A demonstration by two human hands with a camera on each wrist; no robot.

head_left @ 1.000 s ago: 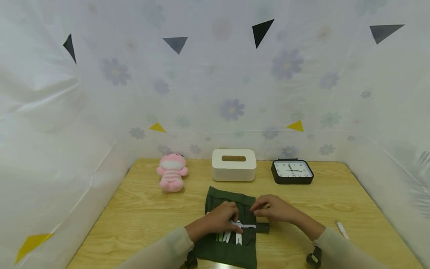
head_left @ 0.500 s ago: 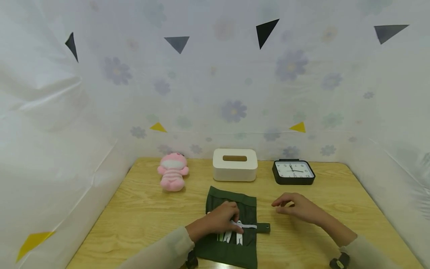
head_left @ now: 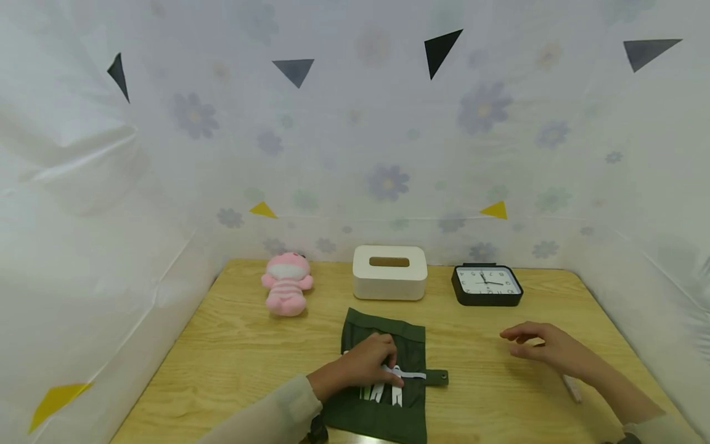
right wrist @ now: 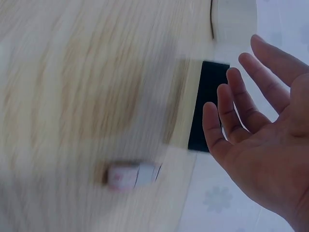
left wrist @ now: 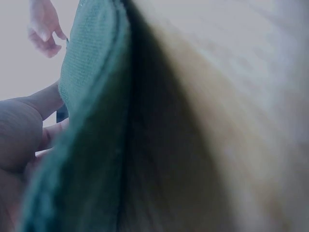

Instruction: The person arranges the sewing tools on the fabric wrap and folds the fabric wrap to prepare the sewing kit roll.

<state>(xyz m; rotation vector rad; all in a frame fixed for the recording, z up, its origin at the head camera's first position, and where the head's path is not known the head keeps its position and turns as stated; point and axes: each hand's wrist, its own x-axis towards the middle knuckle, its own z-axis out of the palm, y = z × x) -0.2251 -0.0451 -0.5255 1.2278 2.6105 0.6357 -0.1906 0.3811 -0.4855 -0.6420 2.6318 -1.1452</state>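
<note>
My left hand point(head_left: 355, 365) rests over a dark green roll-up tool pouch point(head_left: 383, 425) spread on the table. Its thumb and index finger pinch a white elastic strap point(head_left: 413, 375) across the pouch. Several slim white and green tools point(head_left: 397, 396) stick out below the strap; the left hand hides part of them. In the left wrist view green cloth point(left wrist: 91, 111) covers most of the fingers. Off to the right, my right hand point(head_left: 554, 348) is raised above the table with nothing in it, fingers loosely bent. Under it lies a small slim white item point(right wrist: 126, 176) with a grey end.
Along the back stand a pink plush toy point(head_left: 286, 287), a white tissue box point(head_left: 390, 287) and a black-framed clock point(head_left: 488, 285). The pouch's snap tab point(head_left: 437, 377) points right. White patterned sheeting point(head_left: 333, 154) walls in the wooden table point(head_left: 238, 351).
My right hand has moved away from the pouch to the right, over the small white item. The left hand stays at the strap.
</note>
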